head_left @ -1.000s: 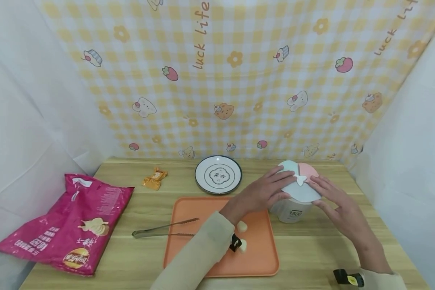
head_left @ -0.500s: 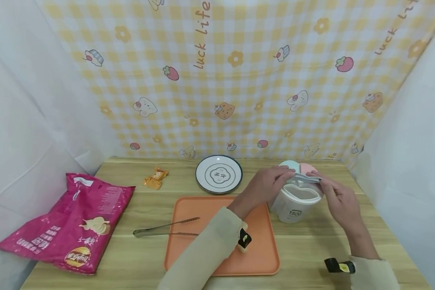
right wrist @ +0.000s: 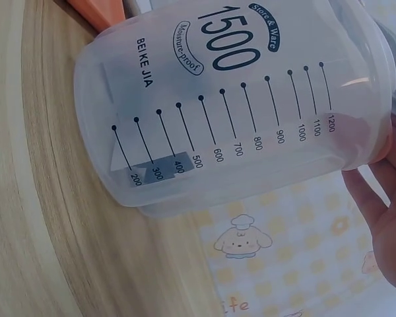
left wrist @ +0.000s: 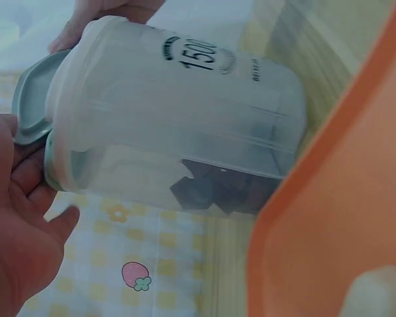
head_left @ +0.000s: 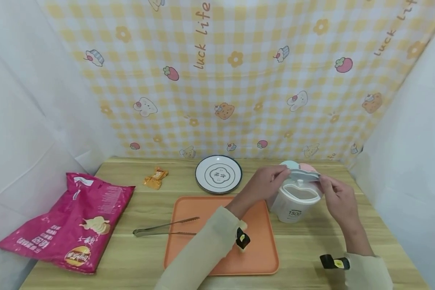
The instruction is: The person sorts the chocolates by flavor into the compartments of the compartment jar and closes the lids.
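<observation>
Since the earlier frame, the lid (head_left: 301, 172), which lay flat on the container (head_left: 296, 203), has been raised at its near edge and is now tilted above the open mouth; both hands have shifted from resting on top of it to gripping its rim.

Left to right in the head view: a pink crisp bag (head_left: 67, 223) lies at the lower left of the frame on the wooden table (head_left: 137, 262). An orange sweet wrapper (head_left: 155, 178) sits further back, left of centre. Metal tongs (head_left: 164, 227) lie across the left edge of the orange tray (head_left: 203, 225), which fills the lower centre. A round plate (head_left: 218, 174) stands behind the tray.

The left hand (head_left: 262, 187), right of centre, pinches the left rim of the lid, thumb below and fingers above. In the left wrist view the fingers (left wrist: 26, 172) close narrowly on the lid's edge.

The container, clear with printed measuring marks, stands upright on the table just beside the tray's right edge.

The right hand (head_left: 338, 197) holds the lid's right rim between thumb and fingers.
</observation>
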`<act>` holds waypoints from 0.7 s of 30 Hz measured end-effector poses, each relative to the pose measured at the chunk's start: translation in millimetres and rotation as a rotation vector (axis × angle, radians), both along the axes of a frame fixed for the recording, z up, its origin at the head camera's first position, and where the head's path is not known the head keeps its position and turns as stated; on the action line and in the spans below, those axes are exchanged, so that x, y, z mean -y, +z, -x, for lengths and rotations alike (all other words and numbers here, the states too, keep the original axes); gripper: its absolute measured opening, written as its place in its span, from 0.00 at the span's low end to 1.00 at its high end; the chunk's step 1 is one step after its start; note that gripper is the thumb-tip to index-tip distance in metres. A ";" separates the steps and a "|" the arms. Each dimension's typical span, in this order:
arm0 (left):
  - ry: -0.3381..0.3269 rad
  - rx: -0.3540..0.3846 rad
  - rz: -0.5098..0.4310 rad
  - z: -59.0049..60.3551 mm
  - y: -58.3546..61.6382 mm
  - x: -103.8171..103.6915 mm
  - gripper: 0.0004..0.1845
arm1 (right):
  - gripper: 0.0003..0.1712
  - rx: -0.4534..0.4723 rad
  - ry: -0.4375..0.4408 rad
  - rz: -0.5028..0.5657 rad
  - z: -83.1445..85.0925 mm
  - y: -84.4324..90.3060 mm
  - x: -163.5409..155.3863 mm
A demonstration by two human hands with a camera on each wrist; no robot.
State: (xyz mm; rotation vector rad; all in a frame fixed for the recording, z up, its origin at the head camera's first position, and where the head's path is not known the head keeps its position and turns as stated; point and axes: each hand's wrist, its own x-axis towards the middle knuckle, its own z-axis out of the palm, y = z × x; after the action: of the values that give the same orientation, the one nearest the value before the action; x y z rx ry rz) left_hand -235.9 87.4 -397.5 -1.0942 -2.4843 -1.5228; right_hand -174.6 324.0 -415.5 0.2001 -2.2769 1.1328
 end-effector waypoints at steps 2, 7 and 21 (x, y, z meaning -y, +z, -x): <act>0.002 -0.049 0.038 -3.2 -3.6 1.8 0.19 | 0.16 -0.001 -0.002 0.003 0.2 -0.4 0.6; 0.016 -0.203 0.175 -13.5 -9.3 9.1 0.26 | 0.18 0.010 -0.031 -0.001 -0.1 0.1 1.8; 0.109 -0.509 0.239 -46.1 -14.9 128.9 0.19 | 0.17 0.048 0.054 0.038 -1.2 1.2 -0.2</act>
State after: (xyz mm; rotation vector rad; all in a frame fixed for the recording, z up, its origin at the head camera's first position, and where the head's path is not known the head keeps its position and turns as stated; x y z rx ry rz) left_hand -189.9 -41.5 -412.4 -1.1718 -2.3444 -0.8005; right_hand -173.4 324.2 -414.3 0.2229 -2.3025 1.2205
